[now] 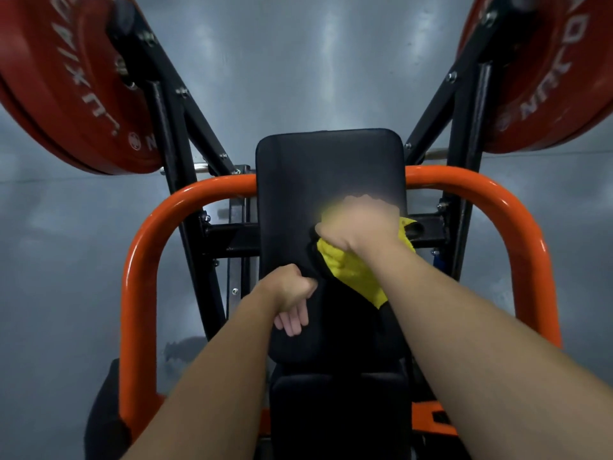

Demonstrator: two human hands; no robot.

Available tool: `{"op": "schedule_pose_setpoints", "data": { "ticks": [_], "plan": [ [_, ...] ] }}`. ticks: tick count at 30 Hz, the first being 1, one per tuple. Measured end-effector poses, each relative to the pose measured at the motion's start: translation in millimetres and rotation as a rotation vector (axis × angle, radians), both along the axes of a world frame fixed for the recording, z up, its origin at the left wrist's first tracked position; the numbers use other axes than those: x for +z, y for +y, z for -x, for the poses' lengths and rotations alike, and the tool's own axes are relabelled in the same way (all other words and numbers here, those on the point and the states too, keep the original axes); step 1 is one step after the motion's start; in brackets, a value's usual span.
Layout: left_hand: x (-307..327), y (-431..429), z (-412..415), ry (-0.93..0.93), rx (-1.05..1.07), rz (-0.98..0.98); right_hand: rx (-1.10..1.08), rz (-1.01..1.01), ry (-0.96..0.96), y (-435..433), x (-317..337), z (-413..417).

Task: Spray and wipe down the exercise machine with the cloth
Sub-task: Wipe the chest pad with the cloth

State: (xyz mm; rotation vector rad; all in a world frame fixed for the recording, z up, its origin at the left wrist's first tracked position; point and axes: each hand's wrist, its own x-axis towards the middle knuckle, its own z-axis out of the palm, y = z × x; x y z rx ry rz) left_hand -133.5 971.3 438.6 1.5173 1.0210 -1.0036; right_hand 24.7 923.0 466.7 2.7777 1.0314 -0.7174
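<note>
Your right hand gripped the yellow cloth, bunched under its curled fingers and pressed against the middle of the black back pad. Your left hand curled round the pad's left edge, just below. The orange frame arched behind the pad.

A gym: red weight plates, padded exercise machine.
</note>
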Motion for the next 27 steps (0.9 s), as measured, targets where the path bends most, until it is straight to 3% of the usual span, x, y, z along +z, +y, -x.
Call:
{"op": "schedule_pose_setpoints", "data": {
  "ticks": [8,13,20,27],
  "plan": [
    [13.5,12.4,14.1,-0.175,-0.051,0.032,-0.071,0.092,0.1,25.2,11.7,-14.3],
    [39.0,75.2,-26.8,-0.403,0.251,-0.311,0.008,0.183,0.167,41.2,9.7,-33.6],
    [39.1,84.4,-65.5,-0.143,0.251,-0.197,0.026,0.074,0.138,30.8,7.9,-34.8],
    [36.6,92.5,-69.8,-0.106,0.282,-0.16,-0.01,-0.142,-0.06,1.8,1.0,-17.4]
  ]
}}
